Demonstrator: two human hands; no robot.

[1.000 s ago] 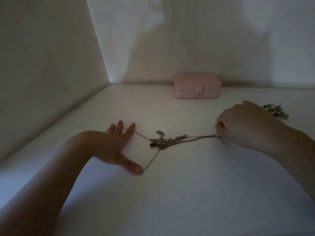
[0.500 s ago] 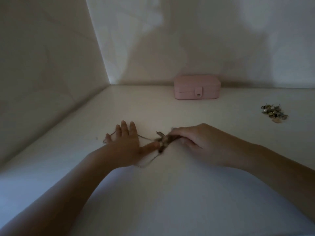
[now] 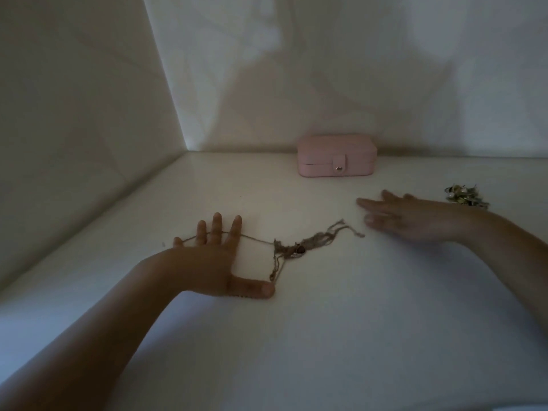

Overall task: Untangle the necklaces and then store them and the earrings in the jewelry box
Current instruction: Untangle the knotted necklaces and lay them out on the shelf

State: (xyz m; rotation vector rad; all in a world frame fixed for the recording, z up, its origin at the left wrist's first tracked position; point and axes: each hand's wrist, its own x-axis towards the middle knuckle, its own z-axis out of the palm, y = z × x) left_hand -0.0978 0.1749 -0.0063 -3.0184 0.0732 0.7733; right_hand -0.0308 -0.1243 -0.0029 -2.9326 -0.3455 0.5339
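No writing, label, brand, number or sign can be read anywhere in this dim view, not even on the pink jewelry box (image 3: pixel 337 160) at twelve o'clock against the wall

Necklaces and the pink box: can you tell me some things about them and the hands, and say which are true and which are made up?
1. The small pink rectangular jewelry box is shut, with its snap tab fastened. True.
2. The tangled thin metal necklaces lie inside the box. False: they lie on the white tabletop, in front of the box.
3. The left hand lies flat with its fingers spread and a chain running across them. True.
4. The right hand pinches the knot. False: its fingers are straight and it holds nothing, just to the right of the chains.
5. The pile of small shiny earrings lies to the right of the box. True.
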